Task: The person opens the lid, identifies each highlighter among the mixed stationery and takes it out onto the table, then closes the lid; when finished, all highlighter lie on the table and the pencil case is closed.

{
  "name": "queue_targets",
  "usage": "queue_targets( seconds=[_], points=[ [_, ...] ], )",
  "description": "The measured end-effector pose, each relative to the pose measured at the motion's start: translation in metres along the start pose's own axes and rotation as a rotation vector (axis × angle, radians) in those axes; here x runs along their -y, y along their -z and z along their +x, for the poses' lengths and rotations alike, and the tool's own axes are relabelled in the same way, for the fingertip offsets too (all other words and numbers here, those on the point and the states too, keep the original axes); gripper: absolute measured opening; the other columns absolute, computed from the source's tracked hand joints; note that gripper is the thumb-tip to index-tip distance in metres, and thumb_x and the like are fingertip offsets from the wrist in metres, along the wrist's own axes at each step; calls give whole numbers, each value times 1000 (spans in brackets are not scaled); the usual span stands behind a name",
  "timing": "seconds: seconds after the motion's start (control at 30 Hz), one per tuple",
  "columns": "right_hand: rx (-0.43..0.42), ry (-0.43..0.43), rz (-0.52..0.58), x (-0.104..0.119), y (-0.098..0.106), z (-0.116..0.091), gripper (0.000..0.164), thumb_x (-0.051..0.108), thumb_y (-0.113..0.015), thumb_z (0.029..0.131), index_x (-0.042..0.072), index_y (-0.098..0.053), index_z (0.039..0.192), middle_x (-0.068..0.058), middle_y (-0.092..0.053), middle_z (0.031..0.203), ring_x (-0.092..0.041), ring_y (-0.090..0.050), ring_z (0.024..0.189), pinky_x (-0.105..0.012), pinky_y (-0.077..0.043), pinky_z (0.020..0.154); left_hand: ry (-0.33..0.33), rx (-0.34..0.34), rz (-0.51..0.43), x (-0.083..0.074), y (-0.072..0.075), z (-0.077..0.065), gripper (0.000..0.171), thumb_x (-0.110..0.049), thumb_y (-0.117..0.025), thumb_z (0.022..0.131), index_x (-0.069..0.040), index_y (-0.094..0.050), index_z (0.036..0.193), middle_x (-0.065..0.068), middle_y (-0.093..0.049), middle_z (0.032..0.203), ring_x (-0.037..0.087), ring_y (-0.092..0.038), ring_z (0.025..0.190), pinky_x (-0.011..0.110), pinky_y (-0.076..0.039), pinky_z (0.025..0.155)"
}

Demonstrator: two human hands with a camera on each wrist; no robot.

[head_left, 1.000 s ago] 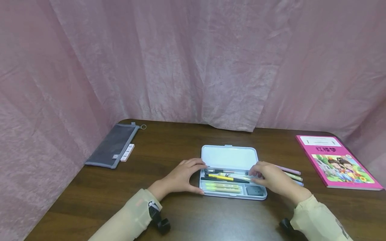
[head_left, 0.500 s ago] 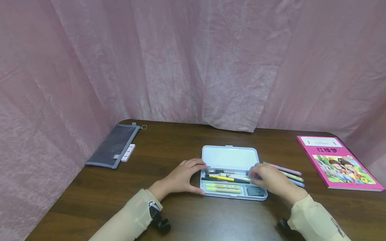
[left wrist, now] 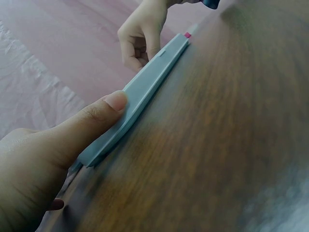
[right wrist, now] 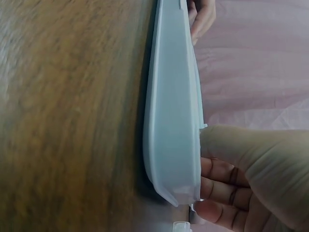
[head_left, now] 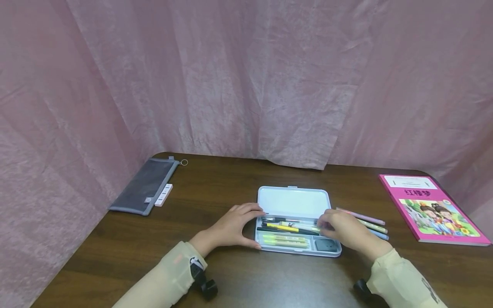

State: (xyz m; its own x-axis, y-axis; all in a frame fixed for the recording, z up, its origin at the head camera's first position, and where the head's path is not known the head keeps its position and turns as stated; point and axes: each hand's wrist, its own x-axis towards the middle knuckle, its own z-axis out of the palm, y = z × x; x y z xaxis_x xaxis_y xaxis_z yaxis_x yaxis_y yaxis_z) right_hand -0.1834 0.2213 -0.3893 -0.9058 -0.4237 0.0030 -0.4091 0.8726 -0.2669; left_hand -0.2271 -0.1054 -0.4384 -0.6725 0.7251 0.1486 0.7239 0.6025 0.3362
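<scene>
A pale blue pencil case (head_left: pixel 294 202) lies open on the table, its lid tipped back. My left hand (head_left: pixel 233 226) grips its left end, thumb at the front corner and fingers at the back; the left wrist view shows the thumb pressed on the front wall. Several pens fill the long compartment, among them a yellow and black pen (head_left: pixel 283 226). Yellow-green pens (head_left: pixel 286 241) lie in the front section beside a dark block (head_left: pixel 325 245). My right hand (head_left: pixel 345 226) bends its fingers into the right end, over the pen ends; I cannot tell whether it pinches one.
Right of the case lie a purple pen (head_left: pixel 371 219), a light green pen (head_left: pixel 374 226) and a blue pen (head_left: pixel 379 234). A pink book (head_left: pixel 420 192) is at far right. On the left are a grey mesh pouch (head_left: pixel 142 184) and a small white box (head_left: pixel 163 195). A pink curtain (head_left: pixel 231 85) hangs behind.
My right hand has shifted slightly left over the case's right end, uncovering more of the purple pen. The left hand and the case stay in place.
</scene>
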Motion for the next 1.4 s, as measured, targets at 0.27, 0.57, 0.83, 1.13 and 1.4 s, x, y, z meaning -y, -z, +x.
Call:
queue_targets(
  seconds=[0.27,0.57,0.83,1.13,1.4],
  points=[
    [13,-10,46,2,8,-3,11,17,-74,82,16,-73,94,7,-63,87,-6,-56,79,-33,-54,76,-1,-1,-12,0,0,0,85,-68,-71,70,-25,-48,140,-5,-43,147,14,-35,140,42,-32,114],
    [-14,35,50,0,15,-7,11,15,-74,82,13,-72,93,8,-61,85,-4,-55,76,-26,-52,70,14,4,-19,0,0,-1,86,-70,-70,70,-26,-48,140,-5,-43,148,14,-35,140,42,-32,114],
    [-43,35,16,-1,32,-17,12,15,-75,82,15,-71,93,8,-61,85,-6,-55,77,-28,-54,71,21,7,-23,1,-1,-1,86,-72,-68,70,-27,-47,141,-5,-42,149,15,-34,141,44,-32,114],
    [-96,48,-25,-6,51,-29,11,16,-75,82,19,-70,91,8,-63,89,-7,-56,78,-31,-55,72,15,4,-24,1,1,-1,86,-70,-69,70,-25,-48,140,-5,-43,148,15,-34,141,44,-32,114],
    [-154,35,-71,-15,57,-42,12,12,-75,80,16,-68,89,11,-57,82,-5,-51,73,-23,-47,63,11,12,-16,0,1,0,86,-69,-70,71,-25,-47,141,-4,-43,148,15,-34,141,43,-32,114]
  ],
)
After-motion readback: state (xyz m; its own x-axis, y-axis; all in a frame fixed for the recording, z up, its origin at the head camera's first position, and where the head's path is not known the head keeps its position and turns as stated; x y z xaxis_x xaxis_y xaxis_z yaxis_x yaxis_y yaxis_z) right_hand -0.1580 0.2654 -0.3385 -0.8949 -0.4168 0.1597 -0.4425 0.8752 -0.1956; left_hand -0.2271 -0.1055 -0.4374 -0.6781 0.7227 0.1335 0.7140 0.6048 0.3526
